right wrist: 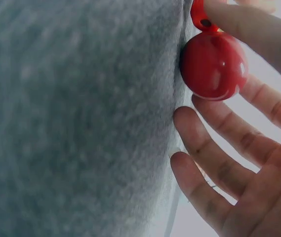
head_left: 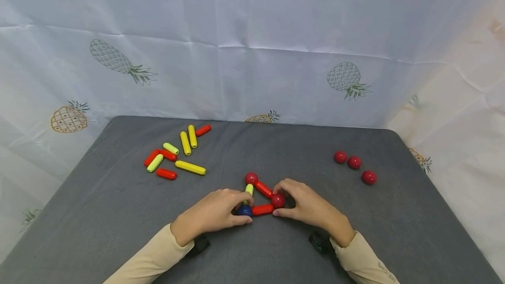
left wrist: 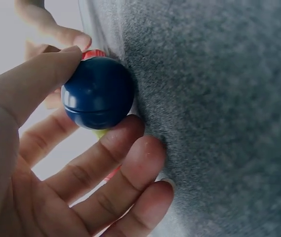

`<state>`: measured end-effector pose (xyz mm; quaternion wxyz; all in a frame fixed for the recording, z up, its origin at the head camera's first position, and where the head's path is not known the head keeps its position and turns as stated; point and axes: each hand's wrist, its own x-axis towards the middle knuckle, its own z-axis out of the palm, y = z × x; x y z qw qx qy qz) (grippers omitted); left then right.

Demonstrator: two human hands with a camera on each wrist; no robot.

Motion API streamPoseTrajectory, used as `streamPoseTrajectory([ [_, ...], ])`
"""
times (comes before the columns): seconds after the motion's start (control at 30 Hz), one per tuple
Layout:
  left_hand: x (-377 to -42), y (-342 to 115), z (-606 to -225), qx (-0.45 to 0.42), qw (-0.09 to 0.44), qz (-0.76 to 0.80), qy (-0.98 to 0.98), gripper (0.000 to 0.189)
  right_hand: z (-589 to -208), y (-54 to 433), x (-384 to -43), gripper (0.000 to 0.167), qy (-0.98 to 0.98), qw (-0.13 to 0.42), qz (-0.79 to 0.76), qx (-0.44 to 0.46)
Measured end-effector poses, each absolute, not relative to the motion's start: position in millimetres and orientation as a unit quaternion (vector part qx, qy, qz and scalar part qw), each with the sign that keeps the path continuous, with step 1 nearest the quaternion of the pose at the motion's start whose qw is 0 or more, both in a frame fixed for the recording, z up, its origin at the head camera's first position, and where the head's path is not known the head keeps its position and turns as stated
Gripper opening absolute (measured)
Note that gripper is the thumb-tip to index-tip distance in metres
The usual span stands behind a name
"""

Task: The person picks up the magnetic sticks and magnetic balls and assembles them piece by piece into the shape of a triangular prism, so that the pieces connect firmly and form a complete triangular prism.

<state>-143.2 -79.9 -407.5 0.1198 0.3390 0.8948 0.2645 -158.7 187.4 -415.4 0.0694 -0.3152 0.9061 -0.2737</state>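
My left hand (head_left: 221,210) grips a blue ball (left wrist: 98,94) between thumb and fingers. With its thumb and fingers, my right hand (head_left: 305,203) holds a glossy red ball (right wrist: 214,66) low on the table. One red rod (head_left: 262,210) spans the gap between these two balls. Another red rod (head_left: 264,189) runs from the held red ball up to a second red ball (head_left: 251,178). A pale yellow-green rod (head_left: 249,189) lies between that far ball and the blue one, partly hidden by my left fingers. Together the pieces outline a small triangle.
Several loose rods lie at the back left, among them a long yellow rod (head_left: 190,168), a short red rod (head_left: 166,174) and a pale green rod (head_left: 155,163). Three red balls (head_left: 354,162) sit at the right. A pineapple-print cloth (head_left: 236,78) hangs behind the grey table (head_left: 98,222).
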Motion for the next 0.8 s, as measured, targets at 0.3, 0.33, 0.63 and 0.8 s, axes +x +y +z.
streamPoseTrajectory([
  [0.3, -141.1, -82.3, -410.8, 0.334, 0.116, 0.274, 0.894, 0.023, -416.7, 183.4, -154.5, 0.039, 0.912, 0.044, -0.240, -0.329],
  [0.33, -141.0, -82.5, -410.8, 0.335, 0.117, 0.275, 0.894, 0.023, -417.0, 182.8, -154.2, 0.039, 0.912, 0.040, -0.237, -0.331],
  [0.63, -142.4, -83.9, -411.6, 0.350, 0.109, 0.280, 0.887, 0.022, -418.3, 181.1, -153.2, 0.034, 0.919, 0.027, -0.226, -0.322],
  [0.8, -143.4, -86.3, -411.7, 0.342, 0.110, 0.280, 0.890, 0.024, -418.9, 181.6, -153.9, 0.036, 0.918, 0.039, -0.228, -0.322],
])
